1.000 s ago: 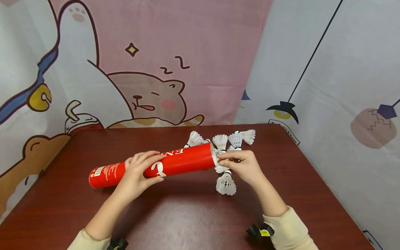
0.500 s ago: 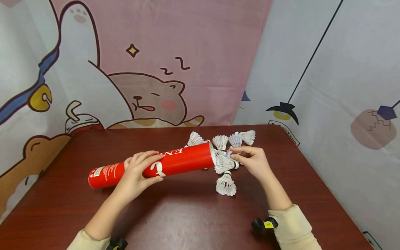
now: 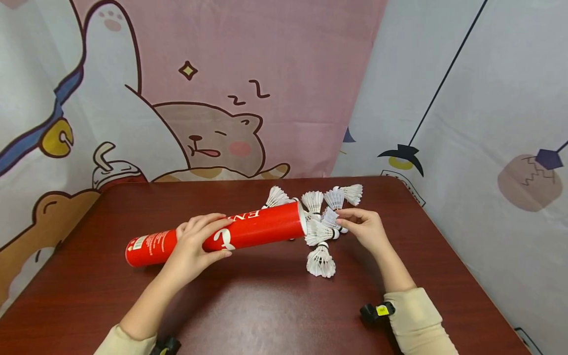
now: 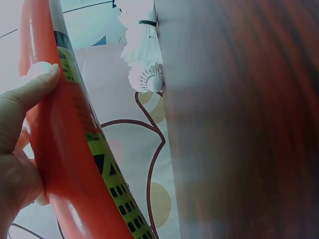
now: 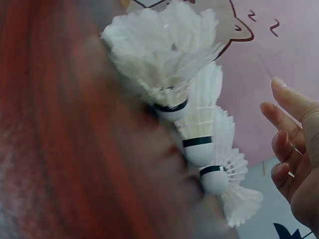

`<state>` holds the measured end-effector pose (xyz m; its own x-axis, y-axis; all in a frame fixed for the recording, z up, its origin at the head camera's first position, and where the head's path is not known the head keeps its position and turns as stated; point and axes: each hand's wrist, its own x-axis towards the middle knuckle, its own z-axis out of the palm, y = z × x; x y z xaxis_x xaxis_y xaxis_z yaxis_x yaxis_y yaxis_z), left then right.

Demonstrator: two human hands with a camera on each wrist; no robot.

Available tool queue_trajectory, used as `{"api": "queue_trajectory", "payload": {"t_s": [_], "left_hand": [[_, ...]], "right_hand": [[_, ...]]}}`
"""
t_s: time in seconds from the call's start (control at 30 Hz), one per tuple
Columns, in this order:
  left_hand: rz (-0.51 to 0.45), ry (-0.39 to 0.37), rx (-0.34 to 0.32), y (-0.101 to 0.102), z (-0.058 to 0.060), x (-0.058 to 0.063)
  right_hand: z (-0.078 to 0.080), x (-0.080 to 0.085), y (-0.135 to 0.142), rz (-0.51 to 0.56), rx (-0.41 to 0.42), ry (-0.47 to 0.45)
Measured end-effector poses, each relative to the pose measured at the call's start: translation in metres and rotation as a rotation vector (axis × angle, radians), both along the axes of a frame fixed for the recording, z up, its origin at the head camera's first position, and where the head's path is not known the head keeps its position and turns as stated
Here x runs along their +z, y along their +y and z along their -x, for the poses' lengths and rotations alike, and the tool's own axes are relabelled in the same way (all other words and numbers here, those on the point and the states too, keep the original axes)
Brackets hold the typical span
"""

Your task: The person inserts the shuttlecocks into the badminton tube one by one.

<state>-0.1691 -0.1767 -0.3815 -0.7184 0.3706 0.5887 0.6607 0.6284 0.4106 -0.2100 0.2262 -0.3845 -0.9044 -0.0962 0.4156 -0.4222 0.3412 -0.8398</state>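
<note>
A long red shuttlecock tube (image 3: 266, 224) lies across my left hand's grip in the head view, tilted with its right end higher. My left hand (image 3: 193, 251) holds it around the middle, thumb on the near side. Beside the tube's right end, several white shuttlecocks (image 3: 321, 261) are clustered on the table. My right hand (image 3: 366, 229) is at the right of that cluster, fingertips close to one shuttlecock (image 3: 330, 218). In the right wrist view the thumb and fingers stand apart with nothing between them. The inside of the tube is hidden.
The dark red-brown table (image 3: 266, 305) reaches back to a cartoon-printed curtain (image 3: 301, 88). At the back of the cluster, one shuttlecock (image 3: 352, 194) lies on its side near the table's far edge. Another shuttlecock (image 3: 277, 197) lies partly behind the tube.
My right hand has moved right, away from the tube's right end. A shuttlecock formerly under its fingers now shows in front of that end. The left hand and tube have hardly moved.
</note>
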Motion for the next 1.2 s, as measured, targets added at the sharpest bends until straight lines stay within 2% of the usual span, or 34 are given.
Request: {"api": "queue_trajectory", "payload": {"t_s": [0.2,0.43,0.77,1.0,1.2], "left_hand": [[-0.001,0.008,-0.006,0.0,0.0,0.001],[-0.003,0.004,-0.007,0.001,0.0,0.002],[-0.007,0.002,-0.002,0.001,-0.001,0.001],[-0.005,-0.002,-0.006,0.0,-0.001,0.0],[-0.001,-0.007,-0.005,0.001,-0.001,0.0]], "right_hand": [[0.002,-0.009,-0.007,-0.068,-0.017,-0.004],[0.021,-0.042,-0.008,-0.115,-0.059,-0.056],[0.016,-0.044,-0.025,-0.255,-0.134,-0.106],[0.013,-0.043,-0.033,-0.393,-0.182,-0.118],[0.012,-0.043,-0.034,-0.403,-0.19,-0.139]]}}
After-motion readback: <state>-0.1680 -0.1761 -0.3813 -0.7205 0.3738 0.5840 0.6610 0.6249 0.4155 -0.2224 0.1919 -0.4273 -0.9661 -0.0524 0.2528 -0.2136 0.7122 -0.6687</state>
